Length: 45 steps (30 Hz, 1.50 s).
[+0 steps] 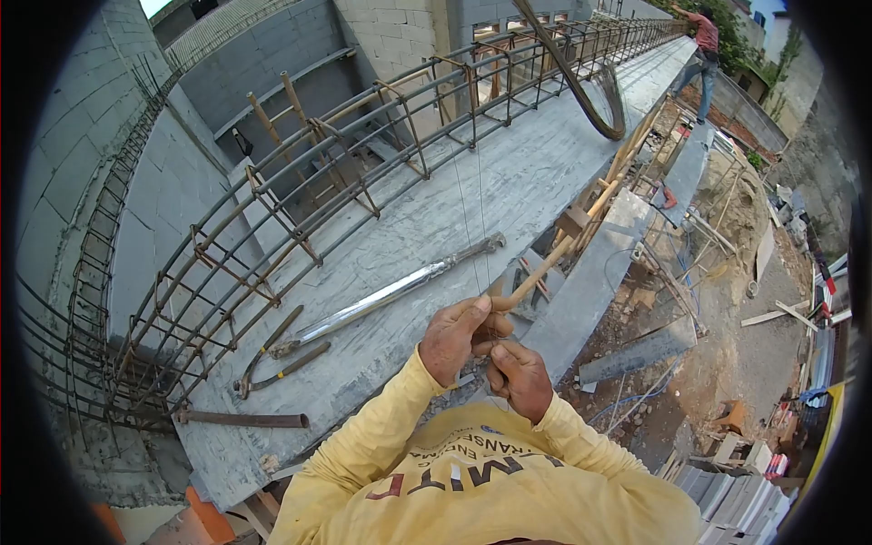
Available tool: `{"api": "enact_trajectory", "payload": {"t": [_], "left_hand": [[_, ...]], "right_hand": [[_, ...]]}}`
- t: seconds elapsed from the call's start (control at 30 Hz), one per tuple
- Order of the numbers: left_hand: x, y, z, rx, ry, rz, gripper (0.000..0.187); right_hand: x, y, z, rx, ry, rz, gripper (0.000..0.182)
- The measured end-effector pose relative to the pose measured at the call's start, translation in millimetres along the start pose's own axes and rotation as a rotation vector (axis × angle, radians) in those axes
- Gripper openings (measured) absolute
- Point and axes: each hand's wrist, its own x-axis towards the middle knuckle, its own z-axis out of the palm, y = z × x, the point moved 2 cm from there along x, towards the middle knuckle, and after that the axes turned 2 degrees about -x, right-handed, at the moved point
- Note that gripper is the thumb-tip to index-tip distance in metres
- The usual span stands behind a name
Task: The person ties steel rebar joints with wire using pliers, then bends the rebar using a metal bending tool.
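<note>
My left hand (459, 336) and my right hand (520, 374) are together in front of my chest, fingers pinched. Both hold a thin tie wire (484, 218), whose long strands rise from the fingers over the board. On the grey board (409, 236) beside them lies a shiny metal tube (391, 292), its far end near my left hand. Farther left, pincers (247, 374) with dark handles rest spread apart. A short rusty pipe (245, 420) lies near the board's left end.
A long rebar cage (318, 173) runs along the board's far side. A bent bundle of dark wire (581, 95) hangs over the board. Wooden poles (545, 263) line the near edge, with rubble and planks below. Another person (704, 50) stands at the far end.
</note>
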Motion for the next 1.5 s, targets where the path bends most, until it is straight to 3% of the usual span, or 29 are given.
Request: {"api": "enact_trajectory", "payload": {"t": [0.2,0.3,0.37,0.57,0.73,0.8,0.87,0.97,1.1,1.17,1.3,1.5], "left_hand": [[-3.2,-0.5,10.7,-0.078,0.047,0.059,0.043],[-12.8,7.5,9.8,-0.294,0.021,0.095,0.032],[-23.3,25.2,1.4,-0.44,-0.036,0.136,0.028],[-61.7,92.8,-30.6,-0.372,0.007,0.461,0.035],[-84.1,132.3,-60.5,-0.076,0.327,0.566,0.037],[-91.9,138.0,-76.2,0.078,0.512,0.487,0.038],[-95.3,130.5,-84.6,0.195,0.541,0.346,0.039],[-73.5,88.0,-50.8,0.329,0.213,0.164,0.047],[-45.6,24.8,-9.7,0.457,0.074,-0.13,0.039],[-40.4,13.9,2.5,0.604,-0.016,-0.156,0.04],[-33.4,-8.1,-2.9,0.595,-0.084,-0.19,0.038],[-35.4,-19.4,-21.4,0.44,-0.08,-0.365,0.037]], "right_hand": [[-3.5,0.3,-4.5,-0.149,-0.03,-0.015,0.034],[-5.9,-6.2,-5.0,-0.422,-0.007,-0.398,0.031],[-18.5,-16.7,-7.6,-0.438,-0.07,-0.363,0.031],[-45.4,-14.5,-36.5,-0.707,-0.137,-0.45,0.027],[-66.4,-8.6,-80.4,-0.879,-0.014,-0.364,0.024],[-65.9,-8.1,-92.2,-0.944,0.064,-0.382,0.023],[-62.5,-18.3,-84.2,-0.993,0.029,-0.384,0.02],[-47.7,-24.5,-53.7,-1.077,-0.057,-0.506,0.016],[-30.5,-21.6,-14.9,-1.192,-0.197,-0.624,0.011],[-27.5,-21.4,-6.2,-1.223,-0.272,-0.622,0.012],[-23.9,-17.3,-0.1,-1.258,-0.364,-0.591,0.016],[-27.4,-26.1,-0.7,-1.178,-0.265,-0.696,0.015]]}}
